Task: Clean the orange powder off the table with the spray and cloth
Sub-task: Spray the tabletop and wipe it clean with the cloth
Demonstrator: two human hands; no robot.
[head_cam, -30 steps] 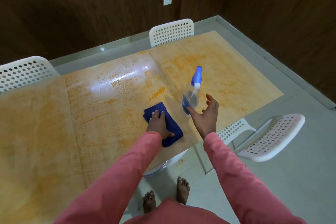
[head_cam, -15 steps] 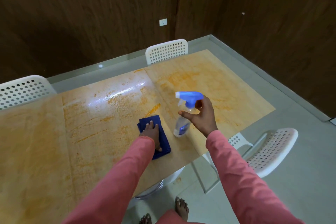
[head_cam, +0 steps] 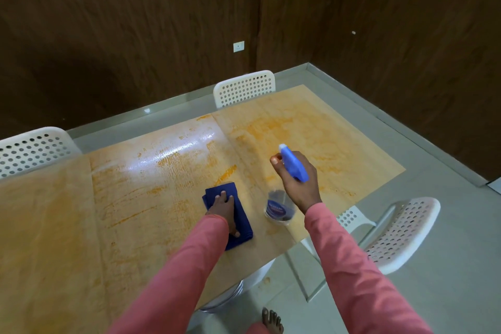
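Table: pale wood-look top, smeared with orange powder in streaks and patches across most of the surface, heaviest mid-table and toward the far right; a glossy glare patch sits at far centre.

Cloth: dark blue, folded into a rough rectangle, lying flat on the table near the near edge, centre of the scene. Left hand rests on top of it, palm down, fingers straight and slightly spread, pointing to the far side; thumb lies out along the near right part of the cloth. Cloth shows on the far side of the fingertips and to the right of the hand.

Spray bottle: clear body with a dark blue label, blue trigger head. It's lifted off the table, just right of the cloth, head tilted to the far side. Right hand grips the neck from above, fingers curled round the head, one fingertip up by the nozzle at the far left. Bottle body hangs below the hand, on its near left.

White perforated chairs: one at far centre, one far left, one near right.
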